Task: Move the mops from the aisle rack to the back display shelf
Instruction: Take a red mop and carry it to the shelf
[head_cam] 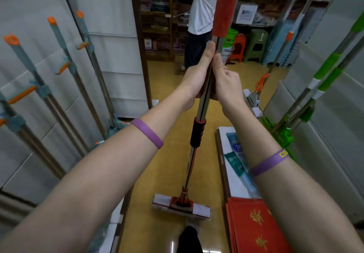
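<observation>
I hold a red mop (197, 132) upright in the middle of the aisle. Its steel pole has a red sleeve at the top and a black-and-red grip lower down. Its flat sponge head (182, 206) hangs just above the yellow floor. My left hand (197, 73) wraps the pole from the left, and my right hand (226, 81) clasps it from the right at the same height. Several grey mops with orange caps (65, 63) lean on the left rack. Green-handled mops (323, 79) lean on the right.
A person in a white shirt (202, 12) stands ahead by the dark wooden shelves (155, 20). Plastic stools (256, 44) and buckets sit at the back right. Flat boxes and red packets (254, 227) lie on the floor to my right. My foot (189, 237) shows below.
</observation>
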Demonstrator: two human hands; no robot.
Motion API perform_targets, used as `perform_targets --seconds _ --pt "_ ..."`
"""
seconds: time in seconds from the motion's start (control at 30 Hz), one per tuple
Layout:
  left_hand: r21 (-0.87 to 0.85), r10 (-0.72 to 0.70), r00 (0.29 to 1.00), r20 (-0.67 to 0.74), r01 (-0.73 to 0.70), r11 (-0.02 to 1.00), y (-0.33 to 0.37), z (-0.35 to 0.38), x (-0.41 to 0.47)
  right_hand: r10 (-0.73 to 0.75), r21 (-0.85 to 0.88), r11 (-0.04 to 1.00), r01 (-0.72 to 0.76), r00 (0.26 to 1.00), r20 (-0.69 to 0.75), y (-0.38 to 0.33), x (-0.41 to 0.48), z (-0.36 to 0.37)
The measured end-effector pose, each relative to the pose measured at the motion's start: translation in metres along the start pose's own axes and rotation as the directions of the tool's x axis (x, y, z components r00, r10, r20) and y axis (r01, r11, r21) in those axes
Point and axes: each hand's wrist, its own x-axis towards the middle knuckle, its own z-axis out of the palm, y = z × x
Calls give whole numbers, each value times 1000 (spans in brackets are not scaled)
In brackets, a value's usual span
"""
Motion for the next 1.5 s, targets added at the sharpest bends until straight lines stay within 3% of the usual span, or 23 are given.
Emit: perform_targets --seconds 0.13,0.5,0.73,1.1,1.5 --pt "34 -15 999 -45 17 999 10 -1 70 20 54 998 -23 998 53 11 73 5" --pt "23 -12 992 -127 15 1000 43 -4 253 21 -49 999 -15 992 121 30 275 23" --pt "43 -6 991 -131 11 999 43 -20 358 50 -38 998 -46 994 94 49 377 47" --pt "39 -12 998 -63 15 999 32 -62 536 33 -74 997 -29 998 54 77 527 92" --pt "52 14 999 31 -16 999 43 -58 667 5 -153 988 -11 999 -42 108 659 94"
